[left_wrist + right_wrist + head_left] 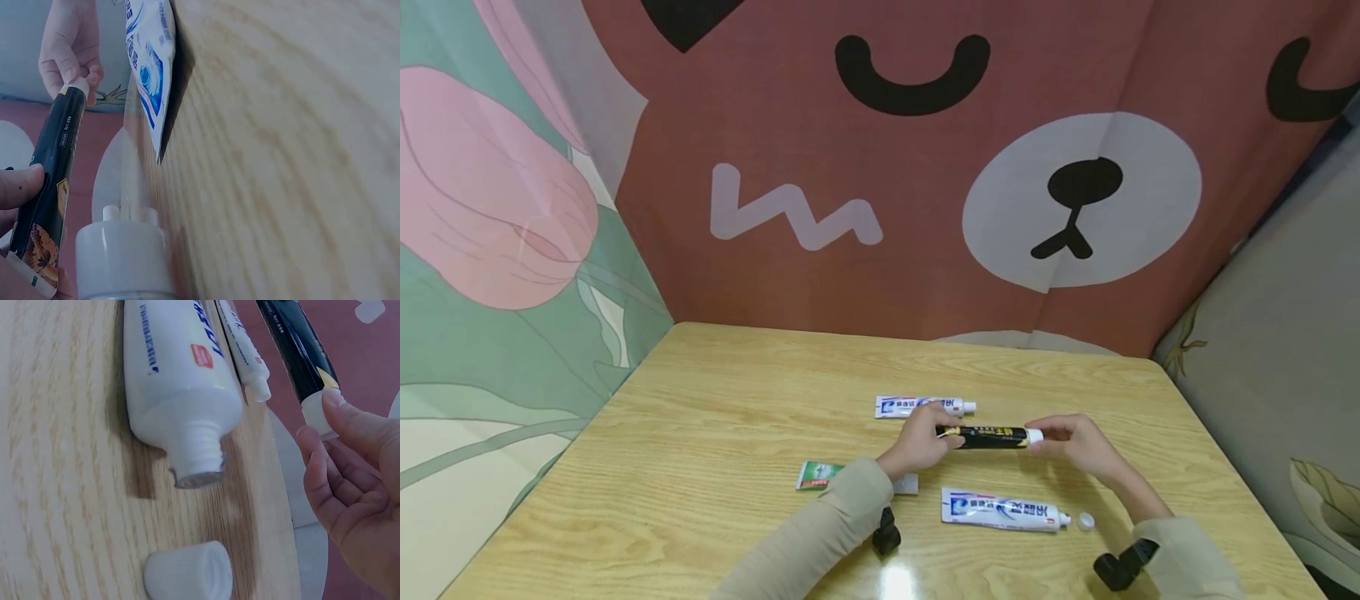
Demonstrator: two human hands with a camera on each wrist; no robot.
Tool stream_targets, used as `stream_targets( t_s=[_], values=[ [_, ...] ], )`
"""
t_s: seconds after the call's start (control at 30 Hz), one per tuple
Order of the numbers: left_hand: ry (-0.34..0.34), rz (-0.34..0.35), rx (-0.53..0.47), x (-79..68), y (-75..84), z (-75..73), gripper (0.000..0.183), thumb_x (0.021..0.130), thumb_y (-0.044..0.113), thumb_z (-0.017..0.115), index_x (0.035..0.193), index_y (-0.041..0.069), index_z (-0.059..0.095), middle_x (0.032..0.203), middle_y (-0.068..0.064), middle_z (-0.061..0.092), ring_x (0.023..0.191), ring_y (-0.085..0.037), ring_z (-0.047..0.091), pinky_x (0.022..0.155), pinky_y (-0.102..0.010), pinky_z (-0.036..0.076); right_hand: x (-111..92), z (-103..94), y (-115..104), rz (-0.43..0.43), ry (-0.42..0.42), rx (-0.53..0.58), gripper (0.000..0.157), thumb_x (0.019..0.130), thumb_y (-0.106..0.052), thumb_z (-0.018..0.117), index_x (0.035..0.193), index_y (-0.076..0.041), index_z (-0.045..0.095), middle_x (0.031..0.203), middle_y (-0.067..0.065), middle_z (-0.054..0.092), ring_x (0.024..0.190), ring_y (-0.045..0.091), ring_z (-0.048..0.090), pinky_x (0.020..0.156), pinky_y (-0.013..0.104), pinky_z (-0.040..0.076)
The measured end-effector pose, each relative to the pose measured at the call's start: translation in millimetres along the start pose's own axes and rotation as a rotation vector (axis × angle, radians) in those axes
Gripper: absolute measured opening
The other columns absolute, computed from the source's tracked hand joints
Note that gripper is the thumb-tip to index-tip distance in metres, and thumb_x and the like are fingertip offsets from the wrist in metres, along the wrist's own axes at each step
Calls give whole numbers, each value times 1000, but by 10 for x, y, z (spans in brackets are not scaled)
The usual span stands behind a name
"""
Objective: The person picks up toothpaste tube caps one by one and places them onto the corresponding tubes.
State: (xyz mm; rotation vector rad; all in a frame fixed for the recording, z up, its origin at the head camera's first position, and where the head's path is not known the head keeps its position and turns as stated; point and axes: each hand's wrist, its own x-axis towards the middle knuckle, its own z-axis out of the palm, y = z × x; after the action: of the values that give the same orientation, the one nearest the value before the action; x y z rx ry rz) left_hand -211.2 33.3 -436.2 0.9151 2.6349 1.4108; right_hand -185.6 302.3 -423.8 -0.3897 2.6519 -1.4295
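Beyond the near white tube (1003,510), the left hand (923,435) grips a black tube (990,437), presumably to steady it; the right hand's (1078,442) fingers pinch its white cap (1035,437), presumably for control; a loose cap (1086,522) lies just beside the near white tube's neck

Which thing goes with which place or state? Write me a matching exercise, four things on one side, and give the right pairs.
Things:
1. black tube
2. green-marked tube
3. loose cap
4. right hand

Places and states:
A. on the table, by the open nozzle
B. pinching a white cap
C. gripped by the left hand
D. partly covered by the left sleeve in the head view

Pairs: 1-C, 2-D, 3-A, 4-B
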Motion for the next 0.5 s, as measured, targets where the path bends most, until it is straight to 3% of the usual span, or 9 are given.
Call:
stream_targets(
  t_s=[0.17, 0.3, 0.4, 0.5],
  values=[
    [-2, 16, 6, -9, 1, 5, 24, 82, 9, 68, 104, 1, 68, 105, -7, 63, 89, -13, 55, 75, -23, 44, 2, -20, -2, -10, -53, 14, 34, 83, -16, 66, 108, 6, 62, 93, 14, 63, 75, 14, 57, 63, 30, 50],
    [3, 23, 9, -15, 12, 17, 24, 82, 11, 68, 104, 1, 68, 98, -3, 63, 88, -13, 54, 76, -24, 44, 12, -35, 5, -80, -118, 68, 29, 94, -14, 50, 102, 12, 61, 79, 20, 62, 62, 16, 57, 56, 34, 50],
    [1, 36, 37, -15, 28, 22, 24, 83, 12, 67, 105, 2, 68, 99, -2, 62, 90, -13, 54, 78, -25, 44, 24, -23, 7, -91, -152, 77, 35, 98, -16, 41, 90, 12, 60, 70, 21, 59, 55, 18, 56, 52, 35, 49],
    [2, 64, 84, -12, 7, 32, 24, 83, 13, 67, 105, 3, 68, 99, -2, 61, 91, -13, 54, 77, -23, 44, 33, 4, 1, -61, -167, 50, 40, 99, -19, 40, 81, 12, 57, 67, 20, 58, 52, 21, 55, 49, 33, 47]
  ],
)
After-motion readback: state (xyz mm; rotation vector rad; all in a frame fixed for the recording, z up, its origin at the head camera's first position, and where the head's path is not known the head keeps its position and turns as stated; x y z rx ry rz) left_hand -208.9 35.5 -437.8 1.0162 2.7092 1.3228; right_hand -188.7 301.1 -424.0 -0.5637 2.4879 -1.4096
